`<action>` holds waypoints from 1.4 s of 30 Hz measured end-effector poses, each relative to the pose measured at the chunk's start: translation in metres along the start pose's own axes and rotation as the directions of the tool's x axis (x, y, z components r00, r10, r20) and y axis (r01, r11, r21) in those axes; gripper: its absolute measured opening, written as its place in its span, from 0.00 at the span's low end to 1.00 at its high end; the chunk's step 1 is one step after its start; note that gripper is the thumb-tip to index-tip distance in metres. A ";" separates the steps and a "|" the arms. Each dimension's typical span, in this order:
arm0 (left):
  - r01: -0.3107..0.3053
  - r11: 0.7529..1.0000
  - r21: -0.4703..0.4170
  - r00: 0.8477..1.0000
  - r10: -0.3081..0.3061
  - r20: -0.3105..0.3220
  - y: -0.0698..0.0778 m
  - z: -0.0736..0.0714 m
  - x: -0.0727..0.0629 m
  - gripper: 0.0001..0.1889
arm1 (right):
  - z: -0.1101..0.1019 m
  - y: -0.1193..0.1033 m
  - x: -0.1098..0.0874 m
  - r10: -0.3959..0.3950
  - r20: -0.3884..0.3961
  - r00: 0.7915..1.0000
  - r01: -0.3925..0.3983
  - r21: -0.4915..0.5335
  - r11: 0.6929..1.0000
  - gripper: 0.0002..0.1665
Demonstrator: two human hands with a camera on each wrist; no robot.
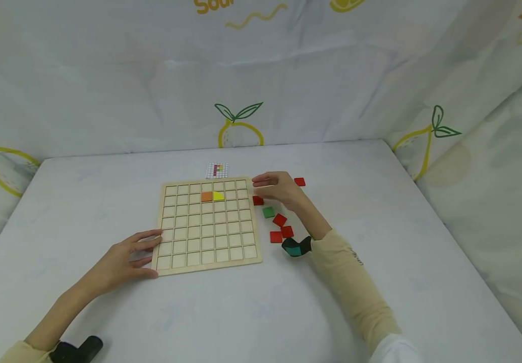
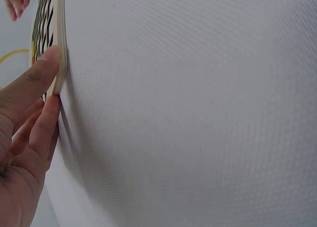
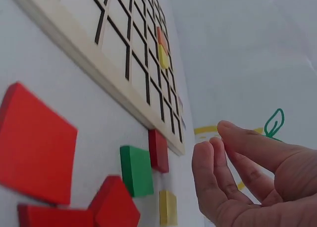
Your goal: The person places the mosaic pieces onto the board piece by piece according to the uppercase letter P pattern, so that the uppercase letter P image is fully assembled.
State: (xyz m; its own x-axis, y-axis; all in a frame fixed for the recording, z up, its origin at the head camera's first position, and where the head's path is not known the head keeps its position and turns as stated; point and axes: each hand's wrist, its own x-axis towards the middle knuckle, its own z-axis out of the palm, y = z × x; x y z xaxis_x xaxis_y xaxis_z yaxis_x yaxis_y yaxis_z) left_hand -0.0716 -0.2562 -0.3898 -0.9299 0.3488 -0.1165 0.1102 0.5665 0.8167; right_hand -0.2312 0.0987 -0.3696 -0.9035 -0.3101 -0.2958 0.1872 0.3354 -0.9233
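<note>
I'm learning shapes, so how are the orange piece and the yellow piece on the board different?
The orange piece is square; the yellow piece has a curved edge. In the head view, the orange piece sits left, the yellow piece right. Both lie in neighbouring cells of the board.

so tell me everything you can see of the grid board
The grid board is flat, pale and wood-looking, its shallow square cells framed by a rim. It lies on the white table. An orange tile and, beside it, a yellow piece with a curved side sit in the second row from the far edge. The left hand touches its left edge, by the near corner.
</note>
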 end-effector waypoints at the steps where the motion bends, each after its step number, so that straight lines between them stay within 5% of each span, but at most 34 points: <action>1: 0.004 1.000 -0.004 1.000 -0.004 0.001 0.000 0.000 0.000 0.39 | -0.004 0.001 -0.002 -0.002 0.000 1.000 0.002 0.001 1.000 0.22; 14: 0.039 0.999 -0.002 0.999 -0.039 0.009 0.000 0.000 0.001 0.40 | -0.047 0.021 -0.017 0.033 -0.058 0.998 -0.039 -0.107 0.994 0.23; 27: 0.046 0.999 -0.018 0.999 -0.046 0.011 0.000 -0.001 0.001 0.42 | -0.094 0.038 -0.016 0.072 -0.169 0.983 -0.086 -0.081 0.993 0.24; 37: 0.042 0.998 -0.037 0.999 -0.042 0.014 0.000 -0.002 0.001 0.44 | -0.106 0.042 0.000 0.117 -0.214 0.970 -0.137 -0.083 0.987 0.25; 42: 0.034 0.999 -0.035 0.999 -0.034 0.010 -0.001 -0.002 0.001 0.43 | -0.104 0.038 0.008 0.123 -0.198 0.972 -0.160 -0.182 0.970 0.25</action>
State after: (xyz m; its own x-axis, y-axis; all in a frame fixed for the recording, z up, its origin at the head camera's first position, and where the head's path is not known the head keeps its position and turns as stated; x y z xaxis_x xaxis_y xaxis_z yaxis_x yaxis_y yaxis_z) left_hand -0.0730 -0.2577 -0.3893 -0.9296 0.3370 -0.1494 0.0662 0.5513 0.8316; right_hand -0.2711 0.2020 -0.3817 -0.9318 -0.0843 -0.3530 0.2558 0.5373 -0.8037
